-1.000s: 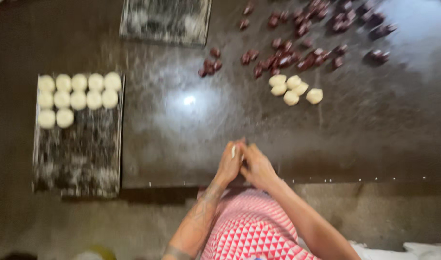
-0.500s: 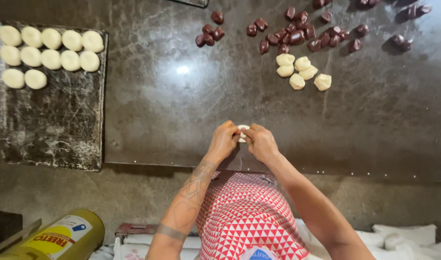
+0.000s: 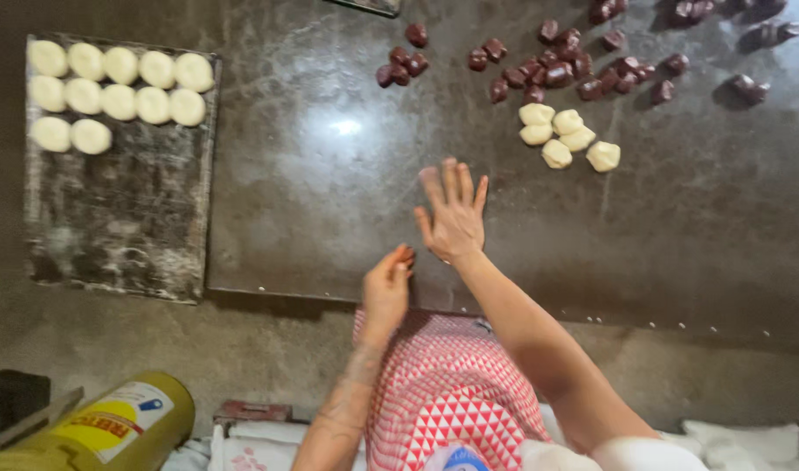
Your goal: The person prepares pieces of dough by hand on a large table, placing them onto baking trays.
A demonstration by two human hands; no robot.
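Hands, previously joined around a dough piece, were parted. Right hand [image 3: 454, 216] was extended over the table [image 3: 329, 218], fingers spread, nothing held. Left hand [image 3: 387, 288] was closed, fingertips pinched on something hidden. Dough pieces [image 3: 567, 138] lay beyond; tray [image 3: 120, 227] at left.

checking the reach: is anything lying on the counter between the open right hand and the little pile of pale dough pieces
Nothing visible does. The right hand is spread open over bare dark counter, and the stretch up to the pale dough pieces holds nothing. The dark red pieces lie beyond the dough.
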